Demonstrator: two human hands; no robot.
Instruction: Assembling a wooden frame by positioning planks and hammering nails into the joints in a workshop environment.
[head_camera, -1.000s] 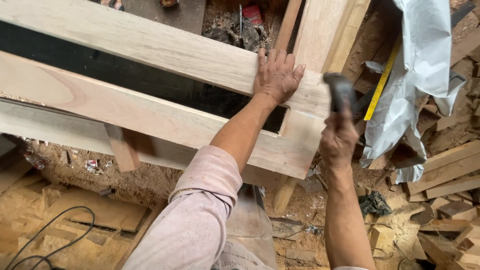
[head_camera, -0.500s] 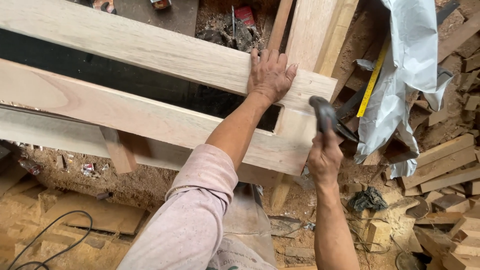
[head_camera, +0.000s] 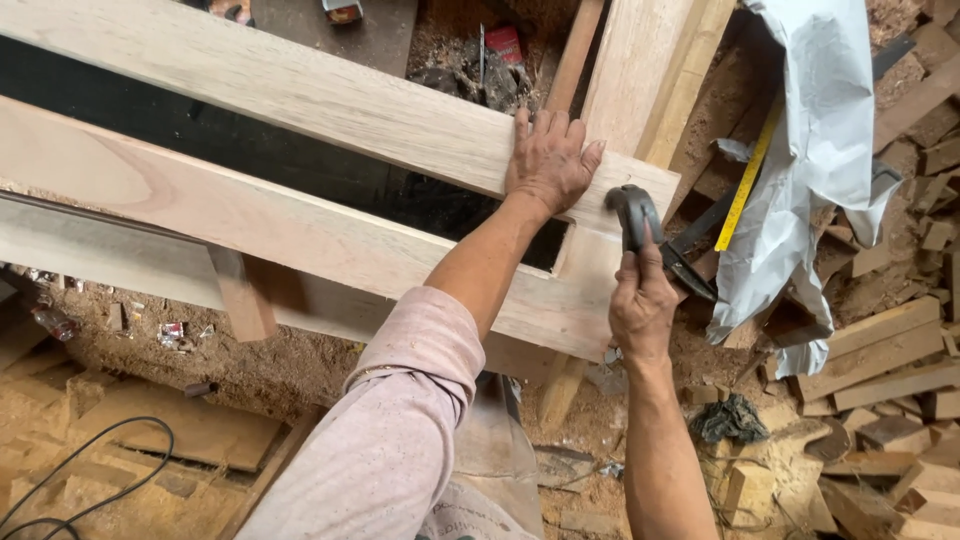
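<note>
A pale wooden frame (head_camera: 300, 100) made of long planks lies across the view, with a dark gap between its two rails. My left hand (head_camera: 550, 160) presses flat on the upper rail near the corner joint, fingers spread. My right hand (head_camera: 640, 300) grips a dark-headed hammer (head_camera: 635, 215), whose head sits at the right edge of the frame's end piece (head_camera: 585, 280), just below my left hand.
A crumpled grey plastic sheet (head_camera: 810, 150) and a yellow tape measure (head_camera: 745, 175) lie to the right. Offcut wood blocks (head_camera: 880, 350) pile at right. Sawdust covers the floor, with a black cable (head_camera: 90, 470) at lower left and a wooden leg (head_camera: 240, 295) under the frame.
My right hand has swung the hammer up and left, from below the frame's corner to its right edge. My left hand stays flat on the upper rail.
</note>
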